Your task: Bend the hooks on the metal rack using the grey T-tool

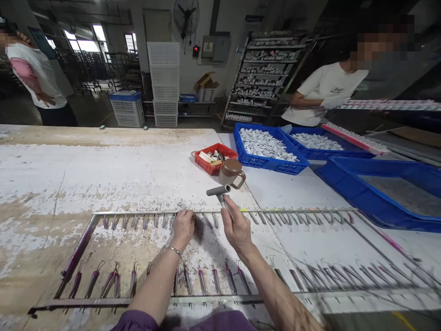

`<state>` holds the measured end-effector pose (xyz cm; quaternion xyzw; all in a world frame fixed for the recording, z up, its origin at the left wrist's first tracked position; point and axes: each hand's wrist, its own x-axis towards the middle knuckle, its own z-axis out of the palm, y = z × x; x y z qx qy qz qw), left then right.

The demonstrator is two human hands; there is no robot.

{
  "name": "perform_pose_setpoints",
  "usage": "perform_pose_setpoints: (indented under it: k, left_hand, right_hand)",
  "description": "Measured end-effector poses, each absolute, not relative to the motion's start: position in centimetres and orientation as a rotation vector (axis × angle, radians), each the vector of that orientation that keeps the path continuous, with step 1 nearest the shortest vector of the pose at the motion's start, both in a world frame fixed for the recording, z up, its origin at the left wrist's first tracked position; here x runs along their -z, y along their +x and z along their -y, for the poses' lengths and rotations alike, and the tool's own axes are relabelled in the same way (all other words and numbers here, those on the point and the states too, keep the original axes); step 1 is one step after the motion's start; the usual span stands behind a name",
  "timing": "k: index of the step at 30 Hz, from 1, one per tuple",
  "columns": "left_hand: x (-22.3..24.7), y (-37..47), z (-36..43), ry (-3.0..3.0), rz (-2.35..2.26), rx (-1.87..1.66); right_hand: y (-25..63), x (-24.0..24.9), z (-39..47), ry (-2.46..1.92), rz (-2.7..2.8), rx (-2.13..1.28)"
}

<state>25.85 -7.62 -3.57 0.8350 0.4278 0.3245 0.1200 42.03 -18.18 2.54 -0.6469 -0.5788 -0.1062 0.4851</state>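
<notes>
The right hand has its fingers wrapped around the handle of a T-shaped metal tool, raised with its hollow head crosswise, just on the near side of a lidded mug. The left hand is down at the far bar of a long metal frame, its fingers bent and close together; the back of the hand hides their tips, so I cannot tell whether they pinch anything. A bracelet circles the left wrist.

The frame lies flat on the worn, flaking surface, beneath both forearms. Grey, purple-stained rods line its near and far bars, and those along the near bar end in thin wire hooks.

Beyond the frame, the mug stands beside a red basket of mixed scraps. To its right, a blue basket is full of small white pieces, with a second blue basket of similar pieces behind it. A wide blue tray sits nearer on the right.

A co-worker in a white shirt holds a long strip of pieces with a gloved hand. Another person stands at the far left.
</notes>
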Motion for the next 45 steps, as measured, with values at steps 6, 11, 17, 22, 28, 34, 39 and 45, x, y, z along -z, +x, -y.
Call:
perform_pose_setpoints:
  k: [6, 11, 17, 22, 28, 34, 39, 45]
  left_hand:
    - [3.8, 25.9, 7.6, 2.425, -1.277, -0.942]
    - [3.7, 25.9, 7.5, 2.404, -1.251, -0.955]
    - [3.7, 25.9, 7.5, 2.443, -1.269, -0.934]
    - [3.7, 25.9, 7.5, 2.436, -1.283, -0.929]
    - [3.5, 25.8, 7.5, 2.391, -1.238, -0.958]
    - [3.4, 26.0, 7.7, 2.43, -1.325, -0.912]
    - [3.0, 26.1, 7.7, 2.424, -1.331, -0.879]
    - [3.0, 26.1, 7.7, 2.414, -1.354, -0.876]
  right_hand:
    - [41.8, -0.5, 18.3, -1.867, 1.576, 0.054]
    - [42.0, -2.0, 18.7, -1.649, 1.359, 0.148]
    - [40.8, 0.3, 18.6, -1.802, 1.611, 0.117]
    - [41.1, -1.8, 19.1, -1.615, 1.444, 0.25]
    - [40.8, 0.5, 18.3, -1.707, 1.59, 0.268]
    - [41.1, -0.8, 18.9, -1.656, 1.439, 0.284]
    - [41.0, 0.1, 18.2, -1.623, 1.51, 0.27]
    - [41.1, -0.7, 19.0, -1.723, 1.466, 0.152]
